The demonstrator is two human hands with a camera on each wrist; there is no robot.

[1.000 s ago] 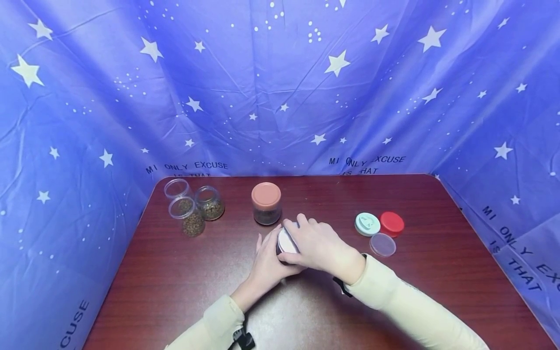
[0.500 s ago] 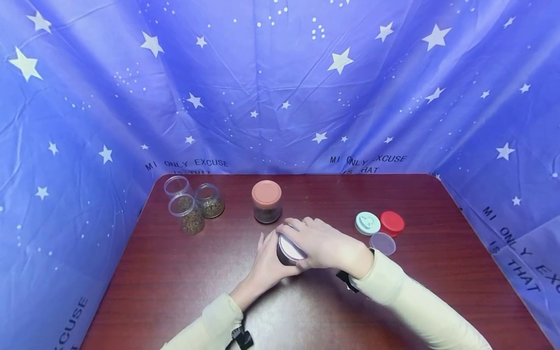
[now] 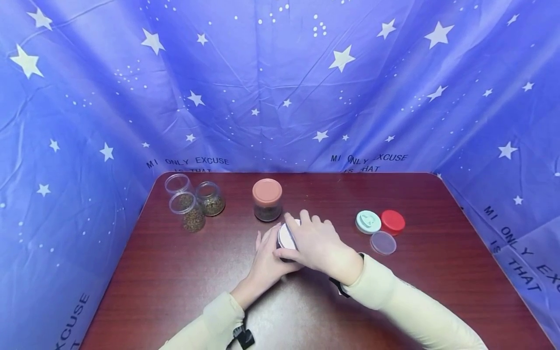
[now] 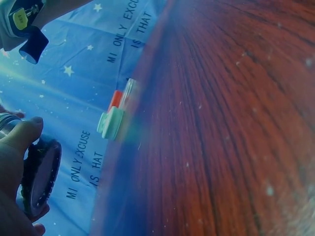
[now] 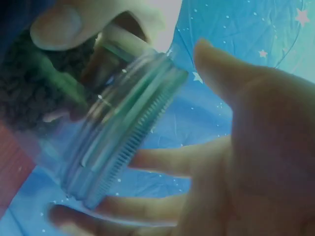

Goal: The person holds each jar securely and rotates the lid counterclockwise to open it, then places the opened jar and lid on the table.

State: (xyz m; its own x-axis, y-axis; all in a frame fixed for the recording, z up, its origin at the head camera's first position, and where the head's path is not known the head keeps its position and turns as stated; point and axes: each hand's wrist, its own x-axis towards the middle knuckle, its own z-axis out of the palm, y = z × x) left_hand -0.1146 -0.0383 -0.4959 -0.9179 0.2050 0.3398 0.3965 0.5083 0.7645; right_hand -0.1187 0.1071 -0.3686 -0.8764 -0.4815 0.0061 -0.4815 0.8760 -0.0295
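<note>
Jars at left, three of them, stand open, with three loose lids at right — likely finished. Left hand grips a dark-filled jar, tilted above the surface; right hand spreads, thumb clear, about its white lid — probably next off, leaving the pink-topped jar.

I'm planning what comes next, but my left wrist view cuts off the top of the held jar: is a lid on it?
Observer: Yes, a ridged lid sits on the jar in the left grip.
Operator: Where is the right grip?
Observer: Spread around that lid's rim, in the head view.
Operator: Any other jars that I can't see?
Observer: Three jars that look lidless stand at the far left of the table.
</note>
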